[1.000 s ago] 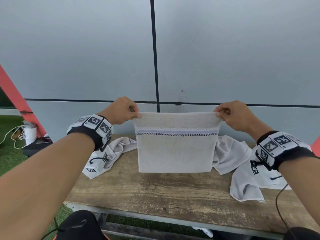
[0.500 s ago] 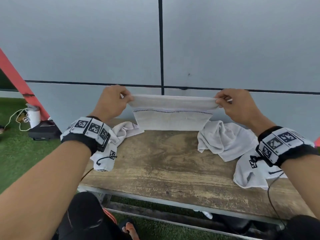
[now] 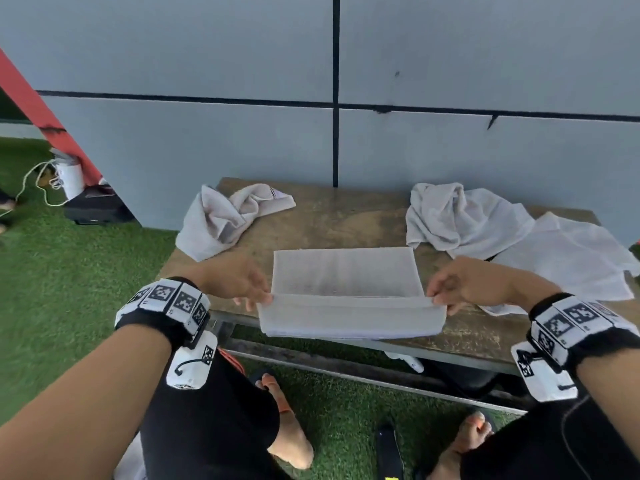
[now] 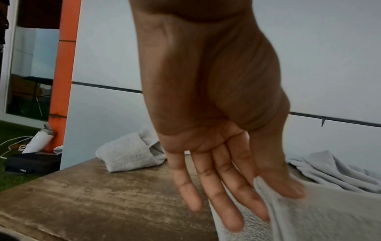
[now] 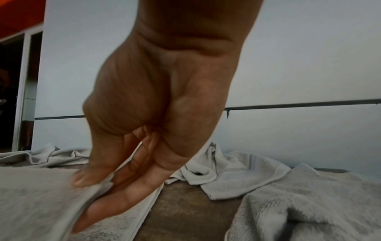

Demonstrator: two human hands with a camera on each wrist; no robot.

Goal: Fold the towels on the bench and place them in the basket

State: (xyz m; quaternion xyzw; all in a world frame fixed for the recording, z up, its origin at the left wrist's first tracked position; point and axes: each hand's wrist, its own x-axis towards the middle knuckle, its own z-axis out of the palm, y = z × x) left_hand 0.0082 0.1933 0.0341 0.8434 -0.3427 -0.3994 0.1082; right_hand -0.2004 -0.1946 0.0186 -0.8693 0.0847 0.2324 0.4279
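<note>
Lying folded on the bench (image 3: 346, 220), pale grey towel (image 3: 346, 285), corners pinched.

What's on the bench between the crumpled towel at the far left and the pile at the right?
Only bare wood at the back, in the head view: left towel, right pile. Nearer, the held towel lies between both hands.

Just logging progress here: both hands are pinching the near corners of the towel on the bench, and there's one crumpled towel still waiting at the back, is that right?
Not quite: more than one waits. The head view shows a crumpled towel at back left and a crumpled pile at back right. The rest holds: left hand and right hand pinch the near corners of the towel on the bench.
</note>
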